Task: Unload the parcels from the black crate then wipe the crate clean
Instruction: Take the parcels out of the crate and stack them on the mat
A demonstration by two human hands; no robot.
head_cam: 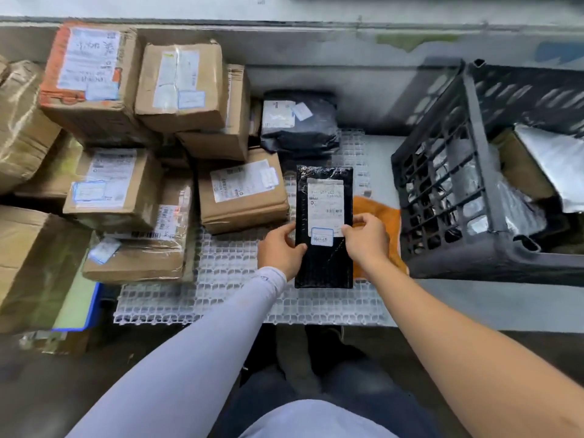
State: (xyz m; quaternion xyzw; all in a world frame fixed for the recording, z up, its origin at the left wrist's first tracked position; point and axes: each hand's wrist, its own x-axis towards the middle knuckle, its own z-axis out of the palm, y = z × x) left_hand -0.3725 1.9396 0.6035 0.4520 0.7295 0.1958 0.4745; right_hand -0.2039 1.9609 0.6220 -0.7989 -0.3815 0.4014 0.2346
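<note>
A flat black bubble mailer [324, 267] with a white label lies lengthwise over the white plastic grid mat [227, 279]. My left hand [279, 249] pinches its left edge and my right hand [368, 240] pinches its right edge. The black crate [448, 184] stands to the right, with silver foil parcels [559, 162] and a brown box [521, 172] inside. An orange cloth [385, 216] lies between the mailer and the crate, partly under my right hand.
Several brown cardboard parcels [180, 83] are stacked to the left and behind. A black poly bag parcel [300, 124] lies behind the mailer. A blue tray edge [91, 308] shows at lower left. A grey ledge runs along the back.
</note>
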